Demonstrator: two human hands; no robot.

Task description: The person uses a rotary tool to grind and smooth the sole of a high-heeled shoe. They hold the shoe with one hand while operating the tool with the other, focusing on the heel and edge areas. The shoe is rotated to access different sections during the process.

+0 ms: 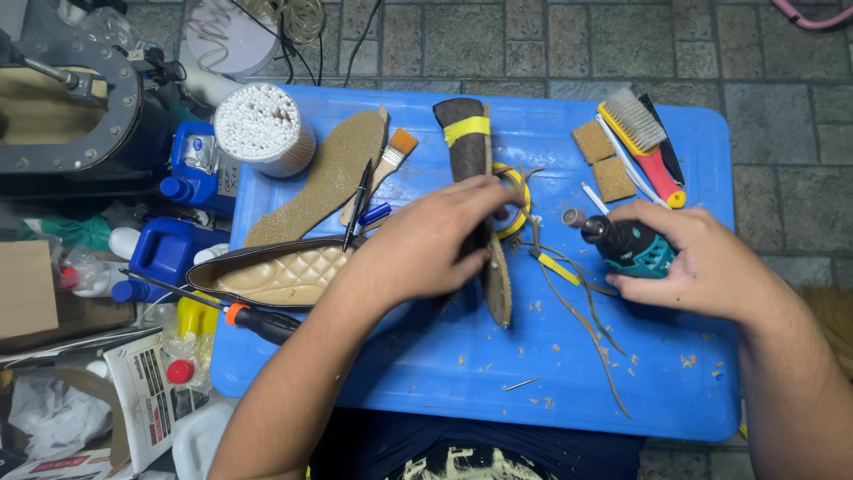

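Note:
My left hand (435, 240) grips a dark brown shoe sole (468, 147) stood on its edge on the blue table (622, 373); yellow tape wraps the sole near its far end. My right hand (702, 262) holds a teal and black rotary tool (622, 244), its sanding drum tip pointing left toward the sole, a short gap away. Thin tan leather trimmings (586, 320) and shavings lie between and below the hands.
A quilted tan flat shoe (275, 276), a speckled insole (324, 178), a pen, a small paintbrush (391, 156), a tub of cotton swabs (262, 129), a screwdriver (258, 322), sanding blocks (604, 160) and a scrub brush (644, 138) lie on the table. Blue jugs stand left.

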